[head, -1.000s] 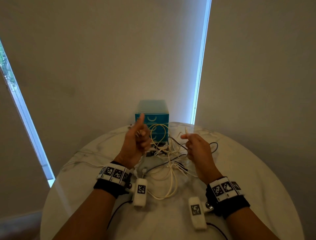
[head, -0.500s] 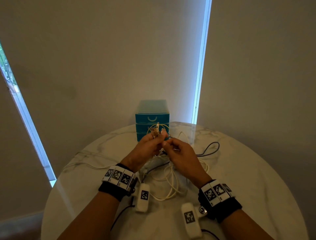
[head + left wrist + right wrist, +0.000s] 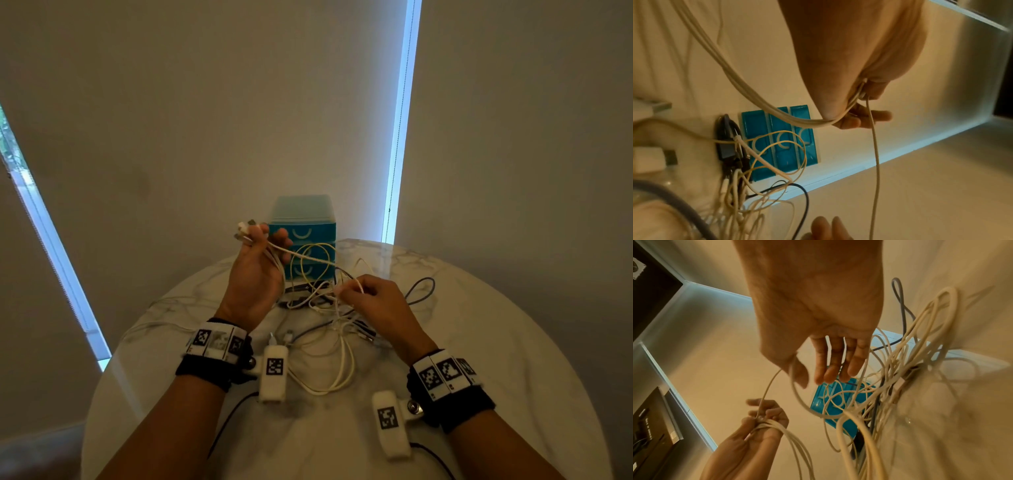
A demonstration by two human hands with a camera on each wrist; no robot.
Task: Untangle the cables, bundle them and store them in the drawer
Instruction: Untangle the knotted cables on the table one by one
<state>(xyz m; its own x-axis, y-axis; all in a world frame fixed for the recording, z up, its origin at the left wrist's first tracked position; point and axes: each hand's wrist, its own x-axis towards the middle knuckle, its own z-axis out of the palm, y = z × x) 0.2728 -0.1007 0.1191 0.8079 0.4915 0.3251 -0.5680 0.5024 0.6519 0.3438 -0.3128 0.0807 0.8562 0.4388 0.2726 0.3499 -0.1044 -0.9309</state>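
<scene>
My left hand (image 3: 255, 240) is raised in front of the teal drawer unit (image 3: 303, 236) and grips the ends of several white cables (image 3: 760, 104), plugs sticking up past its fingers. One white cable (image 3: 308, 257) runs taut from it down to my right hand (image 3: 356, 289), which pinches it between thumb and fingers just above the table. A tangle of white, yellow and dark cables (image 3: 322, 305) lies between the hands and the drawers. The three drawers are closed, and yellow loops (image 3: 313, 263) hang in front of them.
The round marble table (image 3: 496, 359) carries everything. A grey cable loop (image 3: 423, 291) lies to the right of my right hand. White cable loops (image 3: 339, 373) trail toward me between my wrists. The drawer unit stands at the table's far edge against the blinds.
Half a second ago both hands met in front of the drawers. My left hand has since risen to the left with the cable ends; my right hand has slid down and right along one cable.
</scene>
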